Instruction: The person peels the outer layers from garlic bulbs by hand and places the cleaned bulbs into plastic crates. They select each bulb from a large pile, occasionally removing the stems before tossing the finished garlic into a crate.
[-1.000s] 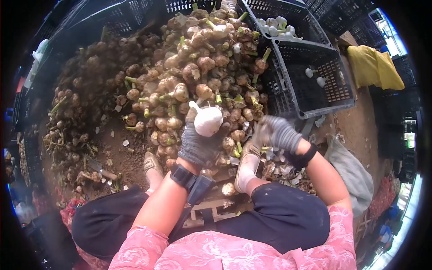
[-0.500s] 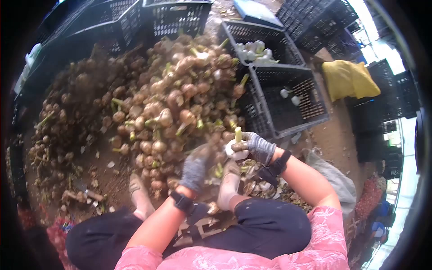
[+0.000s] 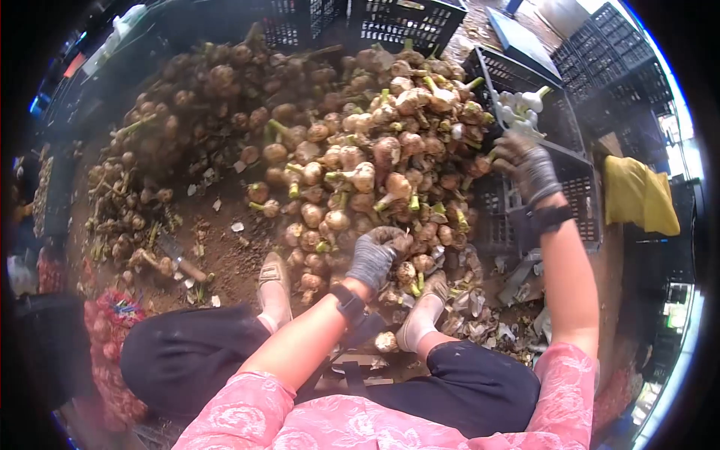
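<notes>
My left hand (image 3: pixel 380 251), in a grey dirt-stained glove, is closed at the near edge of a heap of soil-covered garlic bulbs (image 3: pixel 361 177). Its fingers curl inward; what they hold, if anything, I cannot make out. Stretched out to the far right, my gloved right hand (image 3: pixel 525 161) is over the near black crate (image 3: pixel 589 195), fingers apart and holding nothing visible. Just beyond it, several clean white garlic bulbs (image 3: pixel 517 112) lie in the far black crate (image 3: pixel 574 124). One white bulb (image 3: pixel 534 99) with a green stem sits on top of them.
A knife (image 3: pixel 182 259) with a wooden handle lies on the soil at left. Garlic peelings (image 3: pixel 472 296) litter the ground by my right shoe (image 3: pixel 424 315). More black crates (image 3: pixel 405 22) stand behind the heap. A yellow sack (image 3: pixel 637 195) is at right, a red net bag (image 3: pixel 112 352) at left.
My right hand has moved forward and right to the crates, and the white garlic bulb it held has left it. My left hand is now closed at the heap's near edge. The view has shifted.
</notes>
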`<state>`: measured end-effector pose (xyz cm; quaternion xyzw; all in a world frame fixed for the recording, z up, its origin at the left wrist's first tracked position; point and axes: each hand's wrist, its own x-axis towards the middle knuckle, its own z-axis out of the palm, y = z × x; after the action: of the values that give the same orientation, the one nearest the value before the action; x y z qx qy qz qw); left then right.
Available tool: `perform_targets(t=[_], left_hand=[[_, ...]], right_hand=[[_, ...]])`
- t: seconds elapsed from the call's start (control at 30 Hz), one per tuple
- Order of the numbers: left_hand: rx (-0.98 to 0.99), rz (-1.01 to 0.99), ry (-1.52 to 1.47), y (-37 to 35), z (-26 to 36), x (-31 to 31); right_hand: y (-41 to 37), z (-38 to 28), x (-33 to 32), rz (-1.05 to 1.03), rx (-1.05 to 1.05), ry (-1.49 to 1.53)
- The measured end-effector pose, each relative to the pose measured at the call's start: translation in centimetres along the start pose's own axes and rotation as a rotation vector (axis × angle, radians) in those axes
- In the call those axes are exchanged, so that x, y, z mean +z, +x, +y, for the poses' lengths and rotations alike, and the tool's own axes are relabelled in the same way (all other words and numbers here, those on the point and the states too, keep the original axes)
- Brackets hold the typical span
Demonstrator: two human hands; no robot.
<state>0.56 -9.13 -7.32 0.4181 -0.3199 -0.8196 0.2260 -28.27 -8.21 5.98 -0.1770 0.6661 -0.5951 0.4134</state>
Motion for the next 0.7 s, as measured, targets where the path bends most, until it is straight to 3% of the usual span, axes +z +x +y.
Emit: perform_targets(t=[0.07,0.13,0.17,0.2,0.27,0.33,0.4,0.47,0.5,0.53,0.6,0.63,0.67,0.7], left_hand=[[-0.028,0.032,0.039,-0.2,2.1,-0.2],[0.160,0.143,0.141,0.9,1.3,-1.2],[0.196,0.144,0.128,1.6,0.6,-1.8],[0.046,0.173,0.111,1.7,-0.6,-2.3],[0.474,0.025,1.022,3.7,-4.4,-4.3],[0.046,0.038,0.472,2.1,-7.7,-3.1],[-0.008,0.146,0.278,0.0,-4.9,-1.5],[0.454,0.246,0.377,0.9,-2.6,-2.5],[0.523,0.240,0.265,1.0,-0.6,-3.0],[0.588,0.294,0.457,1.3,1.9,-4.4],[0.778,0.554,0.517,2.5,4.1,-6.9],[0.597,0.593,0.774,3.4,4.3,-9.7],[0.541,0.590,1.063,5.2,3.7,-12.8],[0.387,0.523,1.131,5.6,3.3,-14.0]], right_hand=[[-2.6,2.1,5.4,-0.101,0.002,-0.221],[-2.6,5.9,8.1,-0.253,0.010,-0.315],[-2.4,7.3,8.9,-0.320,-0.092,-0.537],[-2.0,9.6,9.3,-0.331,-0.304,-0.706],[-3.9,9.3,12.1,-0.403,-0.748,-1.154],[-5.2,9.2,13.8,-0.538,-0.950,-1.592],[-3.6,13.0,13.0,-0.373,-1.133,-1.737],[-2.5,14.1,12.8,-0.188,-0.707,-1.614],[-3.4,13.1,11.7,-0.259,-0.876,-1.789],[-3.6,12.5,11.2,-0.308,-0.768,-1.874],[-4.9,11.8,10.7,-0.343,-0.648,-1.871],[-4.9,12.0,10.5,-0.335,-0.639,-1.873],[-4.9,12.3,10.1,-0.439,-0.446,-1.918],[-5.0,12.4,9.8,-0.538,-0.250,-1.948]])
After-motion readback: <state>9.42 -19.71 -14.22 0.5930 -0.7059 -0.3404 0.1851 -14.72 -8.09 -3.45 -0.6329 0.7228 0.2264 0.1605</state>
